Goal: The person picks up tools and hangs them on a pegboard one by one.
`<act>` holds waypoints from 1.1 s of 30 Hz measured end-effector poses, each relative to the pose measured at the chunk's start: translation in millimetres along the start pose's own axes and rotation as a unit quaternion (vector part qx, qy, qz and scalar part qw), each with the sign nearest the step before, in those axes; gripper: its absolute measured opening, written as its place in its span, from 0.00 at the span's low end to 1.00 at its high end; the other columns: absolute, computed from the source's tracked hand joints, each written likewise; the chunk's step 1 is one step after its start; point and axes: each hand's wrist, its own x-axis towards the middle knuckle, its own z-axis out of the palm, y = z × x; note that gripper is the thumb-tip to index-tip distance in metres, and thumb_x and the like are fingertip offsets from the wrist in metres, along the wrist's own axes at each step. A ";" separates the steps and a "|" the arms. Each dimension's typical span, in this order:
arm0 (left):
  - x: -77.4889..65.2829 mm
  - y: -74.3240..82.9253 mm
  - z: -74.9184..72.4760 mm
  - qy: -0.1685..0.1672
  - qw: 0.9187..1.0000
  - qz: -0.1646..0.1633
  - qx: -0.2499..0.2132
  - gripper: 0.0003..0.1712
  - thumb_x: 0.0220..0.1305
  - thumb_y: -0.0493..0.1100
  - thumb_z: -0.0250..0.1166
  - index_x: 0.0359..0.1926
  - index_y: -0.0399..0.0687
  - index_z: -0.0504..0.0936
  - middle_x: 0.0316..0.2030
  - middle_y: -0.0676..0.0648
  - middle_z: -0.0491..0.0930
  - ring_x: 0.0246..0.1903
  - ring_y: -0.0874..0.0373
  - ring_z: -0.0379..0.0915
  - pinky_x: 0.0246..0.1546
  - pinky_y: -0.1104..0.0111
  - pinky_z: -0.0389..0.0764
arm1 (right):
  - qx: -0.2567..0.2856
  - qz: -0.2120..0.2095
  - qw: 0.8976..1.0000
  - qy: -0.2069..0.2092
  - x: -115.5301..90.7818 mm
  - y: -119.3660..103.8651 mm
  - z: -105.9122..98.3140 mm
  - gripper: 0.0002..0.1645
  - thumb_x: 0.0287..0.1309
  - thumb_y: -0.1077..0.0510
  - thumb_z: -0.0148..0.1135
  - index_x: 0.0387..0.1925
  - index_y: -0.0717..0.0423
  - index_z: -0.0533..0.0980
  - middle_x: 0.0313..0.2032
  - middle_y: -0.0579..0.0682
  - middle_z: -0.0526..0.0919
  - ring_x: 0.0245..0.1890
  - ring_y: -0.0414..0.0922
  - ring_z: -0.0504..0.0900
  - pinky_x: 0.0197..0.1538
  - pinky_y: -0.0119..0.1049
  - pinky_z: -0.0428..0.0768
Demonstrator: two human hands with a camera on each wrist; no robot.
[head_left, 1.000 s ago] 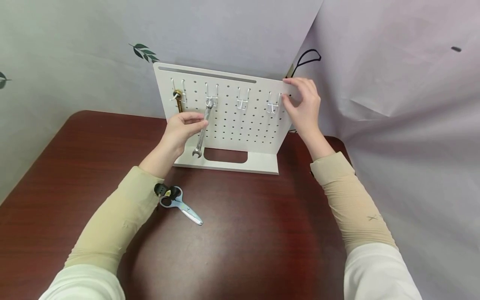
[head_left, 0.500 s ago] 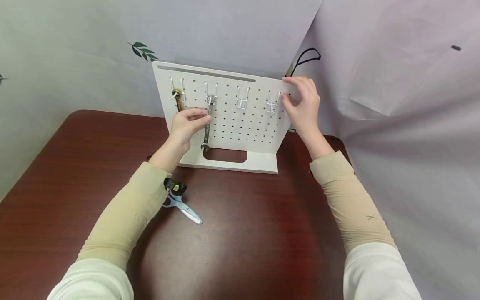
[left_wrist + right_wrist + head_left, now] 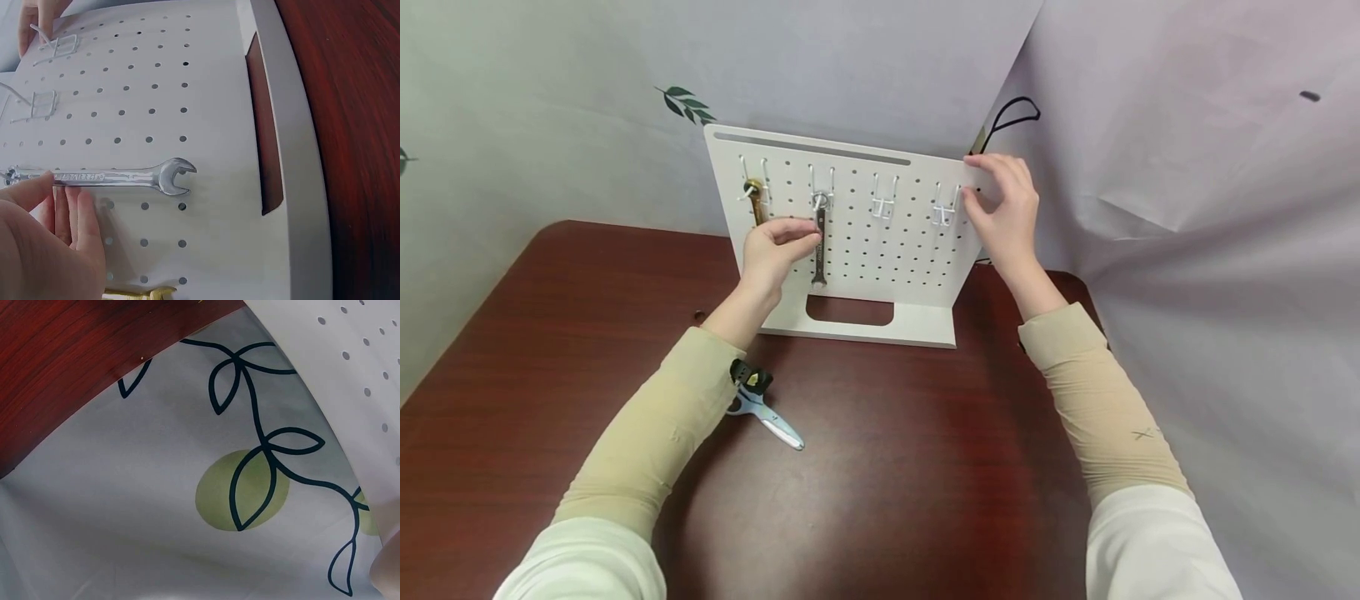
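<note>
Over there the left hand (image 3: 771,257) is pinching a silver wrench (image 3: 820,260), the right hand (image 3: 1009,208) gripping the pegboard (image 3: 874,243) at two o'clock.

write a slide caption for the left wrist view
Left hand pinching a silver wrench in front of a white pegboard, a gold-coloured tool just showing at the lower edge.

Indoor tabletop corner; you are working at a glossy red-brown table (image 3: 887,492) filling the lower frame. Pale leaf-print covering (image 3: 580,125) is lining the upper left; a creased sheet (image 3: 1217,317) is hanging at right. Pegboard (image 3: 904,265) with silver wrench (image 3: 125,178) is standing upper centre, lending a workshop look; room type uncertain.
</note>
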 end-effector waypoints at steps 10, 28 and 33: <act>-14.2 -4.5 -30.3 -0.013 0.999 0.000 0.046 0.16 0.68 0.34 0.72 0.55 0.34 0.86 0.31 0.69 0.87 0.36 0.75 0.85 0.46 0.81 0.84 | 0.004 -0.004 1.000 0.004 1.1 -0.8 1.6 0.18 0.63 0.69 0.68 0.54 0.66 0.84 0.52 0.64 0.88 0.54 0.60 0.80 0.62 0.39 0.75; -65.5 -10.5 -110.3 -0.057 0.958 0.029 0.278 0.21 0.68 0.41 0.74 0.57 0.34 0.85 0.31 0.78 0.83 0.34 0.85 0.80 0.36 0.85 0.77 | 0.004 0.001 1.000 0.010 2.5 -3.2 1.8 0.18 0.63 0.69 0.68 0.54 0.66 0.84 0.52 0.64 0.88 0.55 0.60 0.80 0.63 0.39 0.74; -76.6 -12.2 -127.5 -0.060 0.947 0.041 0.313 0.18 0.68 0.39 0.74 0.55 0.35 0.86 0.32 0.71 0.87 0.33 0.86 0.79 0.35 0.85 0.78 | 0.004 0.001 1.000 0.010 2.3 -3.2 1.8 0.18 0.63 0.69 0.68 0.54 0.66 0.84 0.52 0.64 0.88 0.54 0.60 0.80 0.63 0.39 0.74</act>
